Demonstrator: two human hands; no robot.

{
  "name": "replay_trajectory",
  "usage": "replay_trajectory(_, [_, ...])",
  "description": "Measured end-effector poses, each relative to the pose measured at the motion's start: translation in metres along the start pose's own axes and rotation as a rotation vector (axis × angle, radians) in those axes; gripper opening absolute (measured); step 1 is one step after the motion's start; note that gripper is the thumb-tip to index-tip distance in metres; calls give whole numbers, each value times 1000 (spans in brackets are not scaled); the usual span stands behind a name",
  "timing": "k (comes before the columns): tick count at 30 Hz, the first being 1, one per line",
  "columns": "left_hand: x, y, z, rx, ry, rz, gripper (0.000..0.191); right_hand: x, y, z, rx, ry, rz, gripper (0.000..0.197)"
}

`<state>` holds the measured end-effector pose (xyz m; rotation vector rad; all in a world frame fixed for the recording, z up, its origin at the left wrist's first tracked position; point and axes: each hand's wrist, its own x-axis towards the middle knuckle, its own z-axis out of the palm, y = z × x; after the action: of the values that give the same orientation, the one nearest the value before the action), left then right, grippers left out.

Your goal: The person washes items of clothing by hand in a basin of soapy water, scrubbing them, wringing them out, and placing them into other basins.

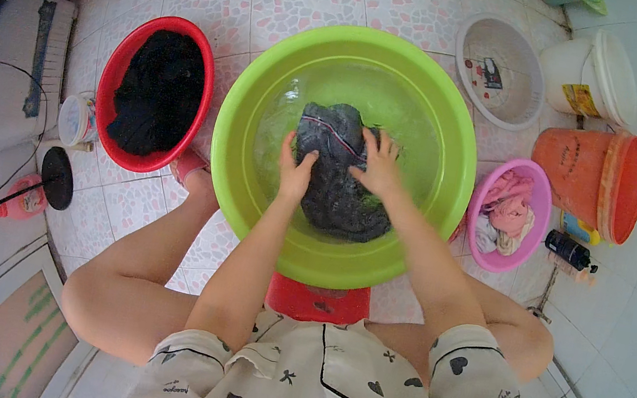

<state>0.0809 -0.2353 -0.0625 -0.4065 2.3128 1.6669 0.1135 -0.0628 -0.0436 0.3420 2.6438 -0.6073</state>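
A wet dark grey garment (339,168) with a thin red-and-white striped trim lies in water inside a large lime green plastic basin (230,122). My left hand (295,173) is at the garment's left edge, thumb against the cloth and fingers apart. On the garment's right side, by the trim, rests my right hand (381,165) with its fingers spread. Neither hand shows a firm grip. The cloth's lower part sits below the water surface and its underside is hidden.
Left stands a red basin (208,88) of black clothes. To the right are a pink basin (541,228) with pink and white clothes, a pale basin (537,102), a white bucket (577,65), an orange bucket (573,170) and a black bottle (568,250). A red stool (318,302) is below.
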Motion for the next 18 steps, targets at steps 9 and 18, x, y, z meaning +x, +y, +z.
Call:
replay_trajectory(9, [15, -20, -2, -132, -60, -468, 58, 4, 29, 17, -61, 76, 95, 52])
replay_trajectory(18, [8, 7, 25, -972, -465, -625, 45, -17, -47, 19, 981, 257, 149, 32])
